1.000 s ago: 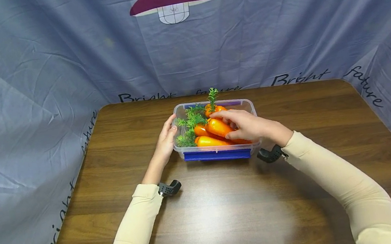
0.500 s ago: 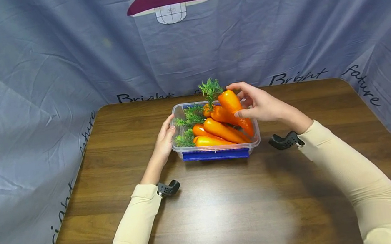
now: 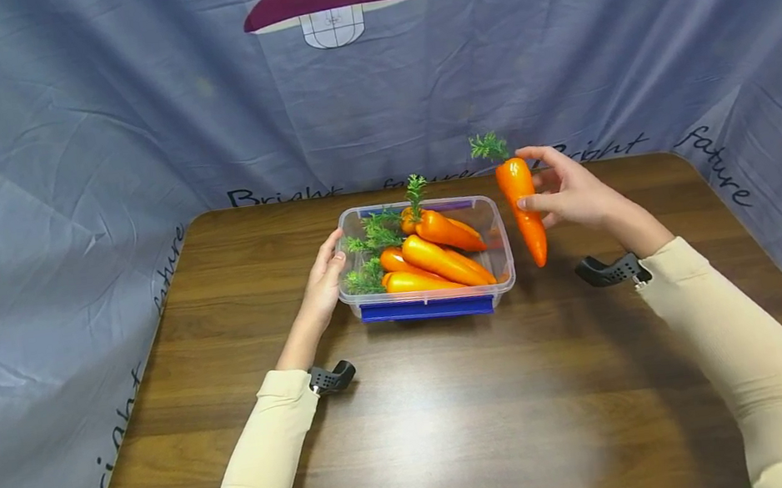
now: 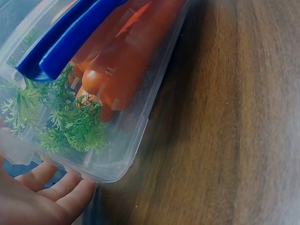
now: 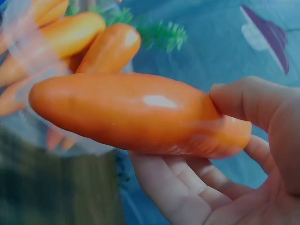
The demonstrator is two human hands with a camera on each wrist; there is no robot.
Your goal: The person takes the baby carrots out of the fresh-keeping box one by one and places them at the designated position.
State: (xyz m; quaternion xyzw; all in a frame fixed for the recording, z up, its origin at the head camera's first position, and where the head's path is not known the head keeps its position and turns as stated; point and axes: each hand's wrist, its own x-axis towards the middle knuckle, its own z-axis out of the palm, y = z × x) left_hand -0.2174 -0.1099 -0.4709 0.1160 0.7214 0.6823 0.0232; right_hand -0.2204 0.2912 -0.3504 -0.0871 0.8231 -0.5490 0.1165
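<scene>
My right hand (image 3: 568,188) pinches an orange carrot (image 3: 524,211) with a green feathery top, thumb on one side and fingers on the other. It hangs in the air right of a clear plastic container (image 3: 429,297), tip pointing down. In the right wrist view the carrot (image 5: 136,115) lies across the fingers, its leafy top out of sight. My left hand (image 3: 324,279) holds the container's left end, thumb at the rim. In the left wrist view its fingers (image 4: 70,190) lie against the container's outer wall. Several more carrots (image 3: 439,258) with green tops lie inside.
A blue clip (image 3: 427,308) runs along the container's front side. All of it stands on a brown wooden table (image 3: 418,425). Behind the table hangs a grey-blue curtain (image 3: 484,53) printed with lamps and lettering.
My right hand has taken hold of a carrot, lifted it from the container and carried it out to the right. The left hand has stayed at the container's left end.
</scene>
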